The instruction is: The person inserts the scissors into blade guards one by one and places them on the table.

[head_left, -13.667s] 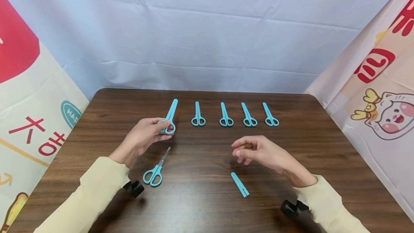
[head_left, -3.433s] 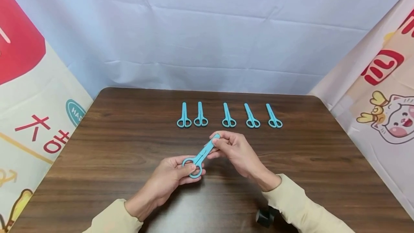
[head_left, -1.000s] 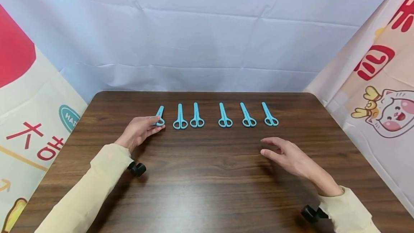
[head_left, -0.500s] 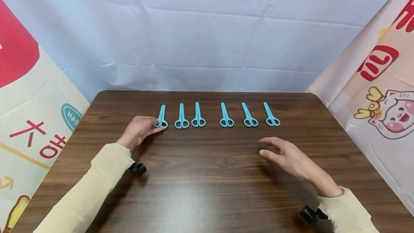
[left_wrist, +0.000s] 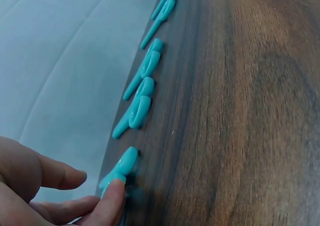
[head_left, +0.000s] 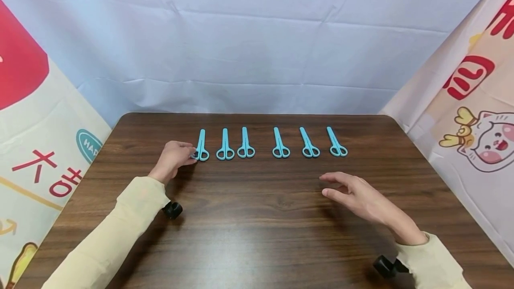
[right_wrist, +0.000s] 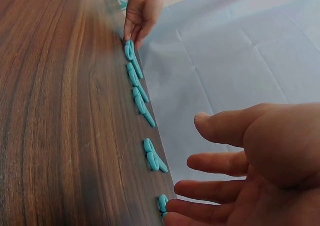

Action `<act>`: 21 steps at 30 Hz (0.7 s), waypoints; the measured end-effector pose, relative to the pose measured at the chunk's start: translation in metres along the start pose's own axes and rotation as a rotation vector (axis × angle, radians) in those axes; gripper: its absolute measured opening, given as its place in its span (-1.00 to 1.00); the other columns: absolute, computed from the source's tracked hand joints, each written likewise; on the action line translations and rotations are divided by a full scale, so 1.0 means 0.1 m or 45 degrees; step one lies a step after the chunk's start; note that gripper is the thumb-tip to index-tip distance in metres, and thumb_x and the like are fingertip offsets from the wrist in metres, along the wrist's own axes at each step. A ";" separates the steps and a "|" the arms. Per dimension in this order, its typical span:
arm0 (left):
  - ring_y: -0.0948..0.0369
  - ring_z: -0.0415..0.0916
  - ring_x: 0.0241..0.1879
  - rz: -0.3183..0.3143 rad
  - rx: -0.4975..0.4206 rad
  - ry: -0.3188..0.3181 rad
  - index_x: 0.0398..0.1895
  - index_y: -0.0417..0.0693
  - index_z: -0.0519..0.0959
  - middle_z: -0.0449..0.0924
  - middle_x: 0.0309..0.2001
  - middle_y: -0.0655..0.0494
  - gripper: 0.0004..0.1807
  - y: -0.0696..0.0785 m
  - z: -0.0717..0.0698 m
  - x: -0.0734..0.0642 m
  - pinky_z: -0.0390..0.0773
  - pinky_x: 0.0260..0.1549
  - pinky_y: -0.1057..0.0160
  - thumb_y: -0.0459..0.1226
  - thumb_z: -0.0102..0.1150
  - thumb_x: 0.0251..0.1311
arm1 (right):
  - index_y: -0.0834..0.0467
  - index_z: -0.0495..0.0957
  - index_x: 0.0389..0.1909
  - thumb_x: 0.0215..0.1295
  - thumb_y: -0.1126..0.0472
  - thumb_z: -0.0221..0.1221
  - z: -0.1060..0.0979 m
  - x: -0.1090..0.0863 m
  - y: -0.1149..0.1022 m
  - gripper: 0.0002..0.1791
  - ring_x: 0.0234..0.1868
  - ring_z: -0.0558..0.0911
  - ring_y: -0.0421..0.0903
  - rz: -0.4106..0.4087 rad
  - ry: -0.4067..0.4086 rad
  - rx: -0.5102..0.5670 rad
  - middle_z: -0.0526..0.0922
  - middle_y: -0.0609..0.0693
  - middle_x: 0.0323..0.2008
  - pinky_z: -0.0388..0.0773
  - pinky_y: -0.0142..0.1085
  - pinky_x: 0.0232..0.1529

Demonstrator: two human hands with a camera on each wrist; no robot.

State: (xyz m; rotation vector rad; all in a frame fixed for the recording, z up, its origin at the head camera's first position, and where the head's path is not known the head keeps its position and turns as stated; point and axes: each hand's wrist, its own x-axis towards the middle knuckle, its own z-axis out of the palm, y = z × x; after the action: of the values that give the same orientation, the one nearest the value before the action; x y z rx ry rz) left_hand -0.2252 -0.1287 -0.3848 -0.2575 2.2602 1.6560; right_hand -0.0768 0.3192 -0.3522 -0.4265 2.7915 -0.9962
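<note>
In the head view, sheathed light-blue scissors (head_left: 202, 145) lie at the left end of a row on the brown table. My left hand (head_left: 172, 159) is at their left handle loop. In the left wrist view one fingertip (left_wrist: 116, 186) touches the handle, while another finger stands apart with a gap; part of the scissors is hidden behind the hand. My right hand (head_left: 357, 195) hovers over the right part of the table, holding nothing. Its thumb and fingers (right_wrist: 215, 163) are spread in the right wrist view.
Several more sheathed scissors (head_left: 225, 144) lie in the same row, tips toward the back edge, with a wider gap after the third pair from the left. The wooden table (head_left: 257, 217) ends at a pale cloth backdrop (head_left: 257, 57). Printed cloths hang at both sides.
Earlier, loose scissors and a separate sheath lay on the table; both hands later held a sheathed pair. That pair now lies at the row's left end, and my left hand has loosened and shifted slightly left.
</note>
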 end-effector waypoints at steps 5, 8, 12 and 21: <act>-0.10 0.46 0.31 0.014 -0.006 0.002 0.50 -0.49 0.19 0.26 0.41 -0.41 -0.47 -0.02 -0.03 0.00 0.59 0.20 0.14 -0.34 -0.12 0.61 | 0.21 0.54 0.30 0.53 0.01 0.21 -0.02 0.01 0.01 -0.52 -0.02 0.71 -0.05 -0.012 -0.003 0.000 0.61 0.13 0.24 0.66 -0.31 -0.14; -0.10 0.46 0.31 0.028 0.005 0.000 0.51 -0.48 0.18 0.27 0.41 -0.41 -0.46 -0.03 -0.04 -0.02 0.60 0.20 0.13 -0.32 -0.13 0.62 | 0.21 0.55 0.29 0.52 0.01 0.22 -0.03 0.00 0.02 -0.52 -0.02 0.71 -0.07 -0.017 0.001 0.000 0.62 0.14 0.23 0.66 -0.31 -0.14; -0.11 0.46 0.32 0.056 0.018 0.006 0.53 -0.45 0.16 0.27 0.42 -0.40 -0.44 -0.04 -0.06 -0.05 0.58 0.22 0.11 -0.30 -0.13 0.62 | 0.20 0.56 0.28 0.51 0.03 0.23 -0.04 0.00 0.04 -0.54 -0.05 0.71 -0.12 -0.015 0.019 -0.015 0.64 0.13 0.20 0.65 -0.32 -0.14; -0.19 0.32 0.41 0.185 0.307 0.036 0.61 -0.28 0.10 0.16 0.54 -0.30 -0.30 -0.10 -0.17 -0.31 0.40 0.35 -0.18 -0.09 -0.05 0.60 | 0.13 0.48 0.39 0.54 -0.03 0.19 -0.11 -0.03 0.05 -0.47 0.15 0.63 0.18 0.011 0.067 -0.117 0.56 0.14 0.31 0.62 0.10 0.03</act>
State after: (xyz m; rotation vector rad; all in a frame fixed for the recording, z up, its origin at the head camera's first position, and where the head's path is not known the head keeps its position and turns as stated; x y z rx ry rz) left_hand -0.1959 -0.1495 -0.3778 -0.0600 2.5233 1.4326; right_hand -0.0770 0.3302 -0.3465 -0.4054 2.8923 -0.8928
